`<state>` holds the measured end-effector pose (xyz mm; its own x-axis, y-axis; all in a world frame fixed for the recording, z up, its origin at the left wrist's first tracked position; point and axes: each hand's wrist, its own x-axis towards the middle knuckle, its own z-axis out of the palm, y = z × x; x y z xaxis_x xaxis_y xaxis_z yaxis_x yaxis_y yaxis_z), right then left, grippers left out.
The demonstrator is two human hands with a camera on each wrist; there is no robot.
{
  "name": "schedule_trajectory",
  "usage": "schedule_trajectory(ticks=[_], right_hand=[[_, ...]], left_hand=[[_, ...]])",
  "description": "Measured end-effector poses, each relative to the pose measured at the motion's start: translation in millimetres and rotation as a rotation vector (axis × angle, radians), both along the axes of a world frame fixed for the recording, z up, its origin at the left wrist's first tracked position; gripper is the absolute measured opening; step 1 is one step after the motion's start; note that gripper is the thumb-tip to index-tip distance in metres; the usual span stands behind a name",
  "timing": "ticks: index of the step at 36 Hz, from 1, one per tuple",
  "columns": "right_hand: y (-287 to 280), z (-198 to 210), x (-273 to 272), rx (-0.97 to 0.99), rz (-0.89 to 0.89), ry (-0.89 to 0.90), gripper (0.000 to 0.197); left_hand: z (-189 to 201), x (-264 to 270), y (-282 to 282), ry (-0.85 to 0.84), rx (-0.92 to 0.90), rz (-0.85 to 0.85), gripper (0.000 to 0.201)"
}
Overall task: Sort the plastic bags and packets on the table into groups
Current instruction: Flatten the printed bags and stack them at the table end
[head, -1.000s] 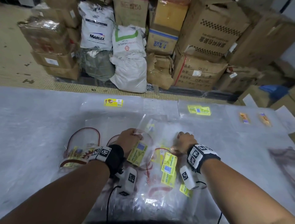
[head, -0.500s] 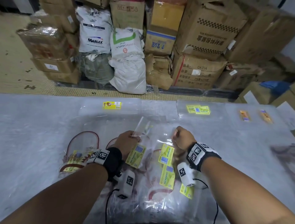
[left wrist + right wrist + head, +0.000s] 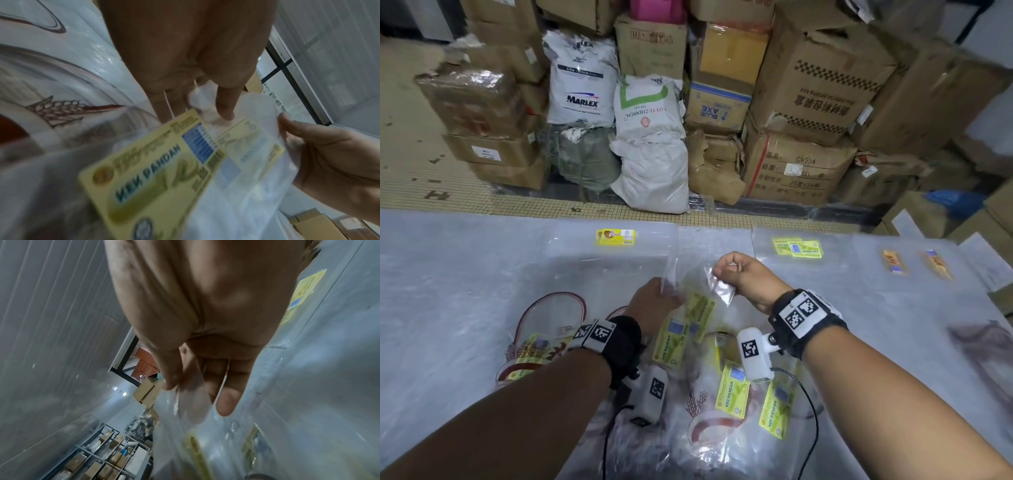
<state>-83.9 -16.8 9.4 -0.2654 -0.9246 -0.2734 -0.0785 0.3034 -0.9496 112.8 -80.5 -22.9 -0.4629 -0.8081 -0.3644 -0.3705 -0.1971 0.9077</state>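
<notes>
A heap of clear plastic bags with yellow "KEK PANDAN" labels [image 3: 732, 389] lies on the table in front of me. My left hand [image 3: 667, 291] pinches the top edge of one labelled bag [image 3: 154, 170] between thumb and fingers [image 3: 225, 105]. My right hand [image 3: 722, 271] is raised a little further away and pinches the corner of a second clear bag [image 3: 723, 289] with a paler label [image 3: 246, 146]; thumb and fingertips [image 3: 226, 400] close on the film [image 3: 190, 407]. The two bags hang side by side, partly spread apart.
Clear bags printed with red arches [image 3: 544, 329] lie left of the heap. Along the far edge lie separate groups: one yellow-label bag [image 3: 615, 237], two yellow-label bags [image 3: 798, 247], orange-label bags [image 3: 892, 262]. Cardboard boxes [image 3: 822, 89] and sacks [image 3: 650, 144] stand beyond the table.
My right hand has risen off the heap and moved away with a bag corner pinched. The left hand has lifted its bag slightly. The two bags have come apart.
</notes>
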Motion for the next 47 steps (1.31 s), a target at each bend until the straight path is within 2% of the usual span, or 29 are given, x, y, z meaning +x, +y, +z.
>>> schedule_trajectory(ticks=[2, 4, 7, 10, 13, 15, 16, 18, 20, 22, 28, 31, 32, 35, 38, 41, 43, 47], right_hand=[[1.6, -0.1, -1.3, 0.021, -0.016, 0.027, 0.014], [4.4, -1.2, -3.7, 0.047, -0.048, 0.069, 0.010], [12.1, -12.3, -14.0, 0.140, -0.057, 0.237, 0.012], [25.1, -23.8, -22.9, 0.330, 0.075, 0.439, 0.042], [38.3, -28.4, -22.9, 0.551, 0.285, 0.784, 0.087], [44.7, -34.2, -19.6, 0.636, 0.339, 0.945, 0.104], [47.1, -38.4, -17.7, 0.661, 0.345, 0.981, 0.107], [50.0, -44.5, -13.2, 0.688, 0.351, 1.010, 0.107], [51.6, -47.1, -8.5, 0.687, 0.339, 1.032, 0.101], [52.1, -48.1, -5.8, 0.661, 0.316, 1.049, 0.092], [51.6, -45.3, -5.8, 0.555, 0.262, 1.014, 0.056], [47.1, -43.3, -9.1, 0.476, 0.193, 0.904, 0.031], [44.8, -42.2, -11.1, 0.439, 0.174, 0.837, 0.029], [38.5, -37.1, -13.9, 0.302, 0.121, 0.634, 0.032], [33.0, -30.5, -12.8, 0.151, 0.004, 0.375, 0.039], [27.4, -21.1, -12.4, 0.102, 0.000, 0.275, 0.039], [24.0, -18.0, -14.0, 0.098, 0.028, 0.283, 0.036], [23.6, -17.9, -20.2, 0.079, -0.021, 0.338, 0.035]], left_hand=[[0.5, -0.1, -0.4, 0.033, 0.029, -0.023, 0.014], [-2.1, 0.7, -1.4, -0.005, 0.003, -0.040, 0.018], [-10.5, 3.3, -6.0, -0.064, -0.055, -0.042, 0.022], [-17.7, 8.2, -10.3, -0.162, -0.115, -0.084, 0.034], [-23.7, 12.2, -13.8, -0.216, -0.110, -0.101, 0.043], [-25.8, 14.3, -14.9, -0.247, -0.084, -0.109, 0.053], [-25.7, 14.8, -14.8, -0.264, -0.080, -0.120, 0.056], [-24.9, 14.9, -13.9, -0.262, -0.076, -0.130, 0.043], [-23.9, 13.9, -11.2, -0.229, -0.079, -0.132, 0.027], [-22.0, 12.9, -8.2, -0.215, -0.083, -0.136, 0.024], [-16.5, 11.8, -4.5, -0.244, -0.080, -0.208, 0.048], [-13.3, 11.1, -0.4, -0.201, -0.061, -0.236, 0.023], [-12.0, 10.2, 1.4, -0.172, -0.049, -0.238, 0.022], [-7.6, 7.6, 5.3, -0.114, -0.007, -0.247, 0.044], [-7.9, 4.9, 7.9, -0.083, 0.022, -0.268, 0.045], [-16.7, 4.0, 5.3, -0.084, 0.021, -0.271, 0.060], [-22.5, 3.7, 2.0, -0.084, 0.032, -0.277, 0.054], [-12.8, -1.8, 4.2, -0.051, 0.005, -0.288, 0.029]])
